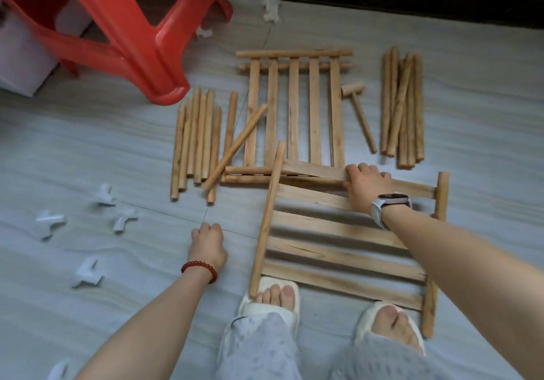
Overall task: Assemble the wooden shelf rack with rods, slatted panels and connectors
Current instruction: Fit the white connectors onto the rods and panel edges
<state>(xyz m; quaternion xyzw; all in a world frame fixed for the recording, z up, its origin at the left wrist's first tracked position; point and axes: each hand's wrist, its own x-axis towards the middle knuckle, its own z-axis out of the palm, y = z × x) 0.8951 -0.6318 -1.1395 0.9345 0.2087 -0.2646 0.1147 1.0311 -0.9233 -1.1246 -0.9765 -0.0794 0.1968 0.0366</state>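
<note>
A slatted wooden panel [338, 250] lies on the floor in front of my feet, its far edge overlapping a second slatted panel [294, 108] further away. My right hand [365, 188] grips the near panel's far slat, fingers curled over its edge. My left hand [207, 244] hovers over the bare floor left of the panel with fingers curled, holding nothing visible. Several short rods [197, 138] lie left of the far panel, one rod [235, 147] slanted across its corner. Longer rods [403, 108] lie at right. White plastic connectors [50, 223] are scattered at left.
A small wooden mallet [357, 108] lies right of the far panel. A red plastic stool [141, 35] stands at the back left beside a white box [17, 55]. More connectors [270, 8] lie near the dark wall base. My slippered feet [273, 300] touch the near panel's edge.
</note>
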